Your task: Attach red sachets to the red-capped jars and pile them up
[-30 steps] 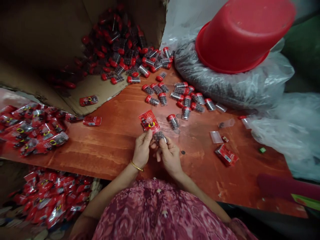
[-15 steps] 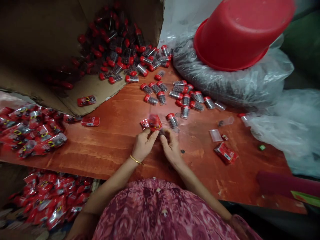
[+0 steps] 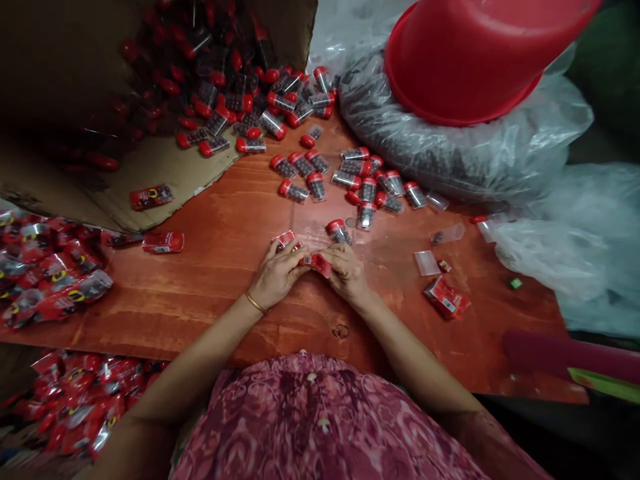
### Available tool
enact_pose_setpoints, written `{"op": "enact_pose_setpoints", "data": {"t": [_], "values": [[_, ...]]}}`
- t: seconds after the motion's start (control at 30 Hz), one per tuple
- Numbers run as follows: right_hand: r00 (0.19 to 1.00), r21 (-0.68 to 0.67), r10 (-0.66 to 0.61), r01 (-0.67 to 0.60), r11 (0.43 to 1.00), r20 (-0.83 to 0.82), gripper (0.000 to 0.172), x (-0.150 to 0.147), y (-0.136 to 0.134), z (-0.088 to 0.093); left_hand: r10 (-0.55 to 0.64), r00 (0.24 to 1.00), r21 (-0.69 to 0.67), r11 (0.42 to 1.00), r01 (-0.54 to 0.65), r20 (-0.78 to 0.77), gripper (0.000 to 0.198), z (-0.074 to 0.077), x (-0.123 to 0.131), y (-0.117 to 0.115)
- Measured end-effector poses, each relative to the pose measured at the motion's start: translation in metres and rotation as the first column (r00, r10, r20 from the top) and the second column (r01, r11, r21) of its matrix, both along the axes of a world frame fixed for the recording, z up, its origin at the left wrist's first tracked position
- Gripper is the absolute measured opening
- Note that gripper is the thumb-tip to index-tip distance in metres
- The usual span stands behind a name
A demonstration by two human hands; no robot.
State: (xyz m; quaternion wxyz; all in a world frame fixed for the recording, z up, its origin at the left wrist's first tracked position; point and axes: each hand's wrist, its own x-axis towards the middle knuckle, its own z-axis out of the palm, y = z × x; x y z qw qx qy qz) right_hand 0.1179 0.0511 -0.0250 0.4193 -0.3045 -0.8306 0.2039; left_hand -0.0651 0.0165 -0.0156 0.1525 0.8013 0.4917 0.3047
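My left hand [image 3: 277,274] and my right hand [image 3: 347,269] rest close together on the red-brown wooden table [image 3: 225,293]. Both have fingers curled onto a small red packet [image 3: 317,262] pressed down between them. A second bit of red wrapper [image 3: 286,240] shows under my left fingertips. One red-capped clear vial [image 3: 338,231] filled with dark beads lies just beyond my right hand. A gold bangle circles my left wrist.
Several more red-capped vials [image 3: 360,183] lie scattered farther back and spill from an open cardboard box [image 3: 165,160]. Filled red packets [image 3: 50,280] pile at the left and below the table edge. A red basin [image 3: 470,60] sits on a plastic bag of dark beads [image 3: 475,153]. Loose packets [image 3: 447,297] lie right.
My hands came down from holding the packet up and now press it onto the table. The view shifted slightly forward.
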Motion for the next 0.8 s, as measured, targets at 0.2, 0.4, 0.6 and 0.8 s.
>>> {"op": "enact_pose_setpoints", "data": {"t": [0.2,0.4,0.6,0.8], "values": [[0.999,0.008,0.005,-0.006,1.000,0.050,0.022,-0.001,0.001,0.002,0.052,0.999,0.024,0.998,-0.051,-0.012,0.037,-0.002,0.002,-0.002],[0.994,-0.045,0.063,-0.059,0.997,0.092,0.022,0.006,0.004,0.012,0.037,0.997,0.013,0.999,-0.036,-0.065,0.036,0.004,0.002,-0.001],[0.994,-0.075,0.093,-0.089,0.993,0.057,0.024,0.006,0.003,0.017,-0.006,0.998,-0.099,0.995,-0.001,-0.067,0.036,0.012,0.004,-0.002],[0.996,-0.053,0.084,-0.084,0.995,0.006,0.027,-0.002,0.006,0.014,0.040,0.997,-0.129,0.991,-0.032,0.062,0.039,0.011,0.009,-0.001]]}}
